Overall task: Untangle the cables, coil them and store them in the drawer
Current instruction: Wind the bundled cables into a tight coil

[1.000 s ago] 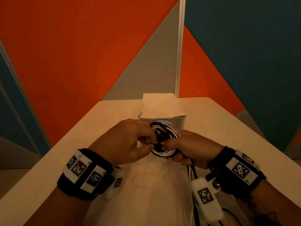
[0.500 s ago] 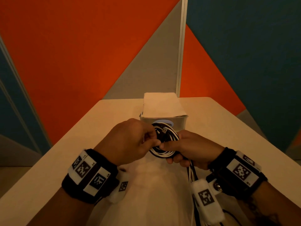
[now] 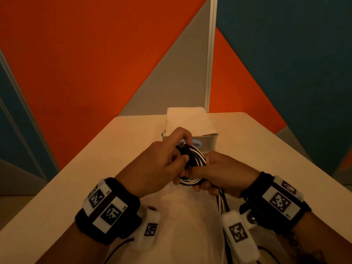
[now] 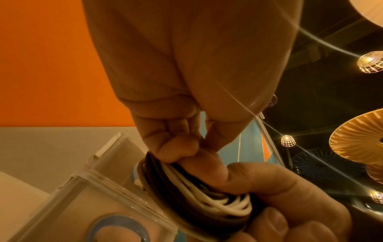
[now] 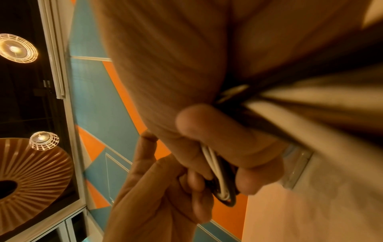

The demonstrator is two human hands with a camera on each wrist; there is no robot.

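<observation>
A person's left hand pinches the top of a black-and-white cable coil while the right hand clamps it from below, loose tails trailing toward the wrist. Coiling looks nearly finished; next comes tucking the ends. The clear drawer just behind sits shut (contents unreadable) on the table.

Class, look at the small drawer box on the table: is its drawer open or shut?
Shut. The drawer box shows its front flush, ring handle facing out, while both hands hold the coil outside.
</observation>
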